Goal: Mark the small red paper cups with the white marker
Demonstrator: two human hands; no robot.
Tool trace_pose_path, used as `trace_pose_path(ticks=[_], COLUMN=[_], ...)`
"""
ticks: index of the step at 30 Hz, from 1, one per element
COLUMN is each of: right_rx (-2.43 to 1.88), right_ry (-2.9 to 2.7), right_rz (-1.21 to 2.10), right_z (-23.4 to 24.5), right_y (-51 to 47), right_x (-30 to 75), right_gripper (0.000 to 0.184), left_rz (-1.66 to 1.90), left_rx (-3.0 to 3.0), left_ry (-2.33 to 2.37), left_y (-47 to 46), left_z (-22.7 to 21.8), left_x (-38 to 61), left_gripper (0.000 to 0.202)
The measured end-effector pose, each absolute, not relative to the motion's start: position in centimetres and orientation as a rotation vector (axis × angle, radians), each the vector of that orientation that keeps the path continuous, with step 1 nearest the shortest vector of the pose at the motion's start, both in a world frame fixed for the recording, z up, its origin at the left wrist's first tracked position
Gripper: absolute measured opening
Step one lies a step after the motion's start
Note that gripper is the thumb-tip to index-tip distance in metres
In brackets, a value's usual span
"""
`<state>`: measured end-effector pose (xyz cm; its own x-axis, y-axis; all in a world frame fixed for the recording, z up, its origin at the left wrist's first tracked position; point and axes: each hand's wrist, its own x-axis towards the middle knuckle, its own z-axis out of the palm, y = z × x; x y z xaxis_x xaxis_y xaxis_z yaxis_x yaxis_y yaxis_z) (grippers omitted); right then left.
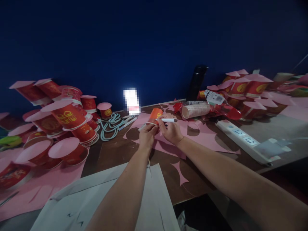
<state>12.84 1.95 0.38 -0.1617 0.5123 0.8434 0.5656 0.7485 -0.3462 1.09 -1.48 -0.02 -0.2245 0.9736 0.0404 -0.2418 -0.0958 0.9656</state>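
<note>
My left hand is closed near the rim of a red-orange paper cup, which lies tilted with its base pointing away from me. Gold print shows on the cup's side. In my right hand is a white marker pen, lying across the fingers with its dark end to the right. The pen's left end is close to the cup. The fingertips of both hands nearly meet, and they partly hide the cup's rim. Beneath the hands lies a pink paper sheet with round cut-outs.
Red cups topped with pink discs crowd the left and the right. A stack of paper cups lies near a dark bottle. There are also a coiled cable, a power strip and a white board.
</note>
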Motion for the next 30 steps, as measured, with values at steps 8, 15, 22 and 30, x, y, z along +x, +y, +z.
trace_pose_path(ticks=[8,15,22,30], right_rx=[-0.797,-0.815,-0.821,-0.818], right_ry=[-1.834,-1.799,-1.801,-1.807], right_rz=[0.094,0.083,0.055,0.077], right_z=[0.92,1.14,1.23,1.09], right_y=[1.41,1.21,1.31,1.26], right_x=[12.74,12.67,12.79,12.67], right_gripper=[0.022,0.023,0.022,0.023], left_rz=[1.513,1.496,1.516,1.493], left_rx=[1.005,1.112,1.13,1.142], left_ry=[1.211,1.279,1.254,1.292], left_y=[-1.95,-1.96,-2.13,-1.8], left_z=[0.81,0.83,0.83,0.47], left_x=[1.0,0.95,1.0,0.85], left_gripper=[0.005,0.006,0.007,0.006])
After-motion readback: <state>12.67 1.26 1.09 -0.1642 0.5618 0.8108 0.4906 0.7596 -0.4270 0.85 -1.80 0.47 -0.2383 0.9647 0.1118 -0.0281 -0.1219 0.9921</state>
